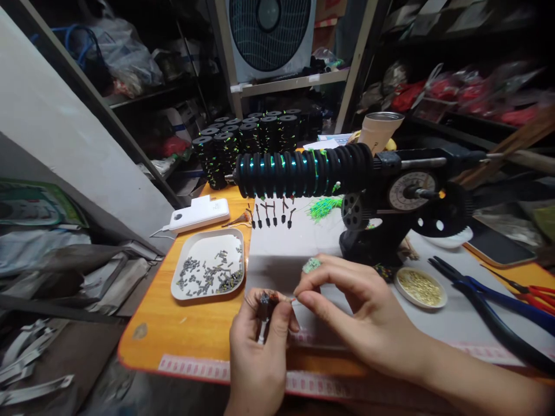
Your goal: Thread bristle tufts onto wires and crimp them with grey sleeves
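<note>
My left hand (262,335) is closed round a small dark piece (265,297) with a white stem below it, near the table's front edge. Thumb and finger of my right hand (355,306) pinch together beside the left fingertips; what they hold is too small to name. A green patch (311,265) shows at a right fingertip. Above both hands lies a winding machine's black ridged roller (303,167) with green and blue strands. Several short dark pieces (275,221) hang or stand beneath it. A bundle of green strands (323,209) rests on the white sheet.
On the left sit a white tray (177,277) of small grey parts and a white power strip (202,215). A dish (420,288) of gold bits, blue-handled pliers (489,300), red-handled pliers (537,297) and a phone (498,242) lie right. Black spools (249,138) stand behind.
</note>
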Available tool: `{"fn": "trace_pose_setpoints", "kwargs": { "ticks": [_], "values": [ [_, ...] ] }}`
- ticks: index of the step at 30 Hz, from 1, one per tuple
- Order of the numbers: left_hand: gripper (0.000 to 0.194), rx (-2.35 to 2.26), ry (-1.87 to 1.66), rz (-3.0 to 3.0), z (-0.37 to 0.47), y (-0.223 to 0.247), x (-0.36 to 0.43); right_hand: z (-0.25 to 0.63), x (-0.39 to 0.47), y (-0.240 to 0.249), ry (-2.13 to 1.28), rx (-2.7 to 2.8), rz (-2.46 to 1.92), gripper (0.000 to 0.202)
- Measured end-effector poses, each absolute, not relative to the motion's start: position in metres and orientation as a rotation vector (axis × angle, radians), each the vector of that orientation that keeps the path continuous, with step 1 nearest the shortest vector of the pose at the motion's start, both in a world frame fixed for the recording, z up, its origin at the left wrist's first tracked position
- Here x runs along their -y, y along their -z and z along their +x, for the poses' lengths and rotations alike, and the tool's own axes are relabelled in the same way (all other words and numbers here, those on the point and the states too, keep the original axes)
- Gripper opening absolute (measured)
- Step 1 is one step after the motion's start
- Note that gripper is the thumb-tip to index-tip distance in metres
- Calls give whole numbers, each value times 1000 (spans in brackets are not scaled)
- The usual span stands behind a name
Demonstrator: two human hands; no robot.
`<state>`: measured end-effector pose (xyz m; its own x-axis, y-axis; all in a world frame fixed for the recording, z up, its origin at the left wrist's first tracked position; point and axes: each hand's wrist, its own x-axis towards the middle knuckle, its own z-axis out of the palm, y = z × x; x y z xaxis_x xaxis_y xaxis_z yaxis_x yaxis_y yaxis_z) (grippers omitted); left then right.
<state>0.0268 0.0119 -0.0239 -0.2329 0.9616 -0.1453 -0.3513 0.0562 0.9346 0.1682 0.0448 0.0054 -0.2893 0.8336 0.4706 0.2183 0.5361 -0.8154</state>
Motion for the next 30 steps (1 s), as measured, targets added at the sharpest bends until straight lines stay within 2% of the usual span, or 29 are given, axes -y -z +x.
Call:
{"fn": "trace_pose_setpoints", "kwargs": {
  "ticks": [12, 30],
  "values": [
    [32, -995, -1434, 595, 20, 26, -10, 167, -44, 1, -594, 1900, -731, 12],
    [37, -929, -1343, 605, 12, 24, -13, 177, -52, -7, -668, 1968, -764, 12]
  ]
}}
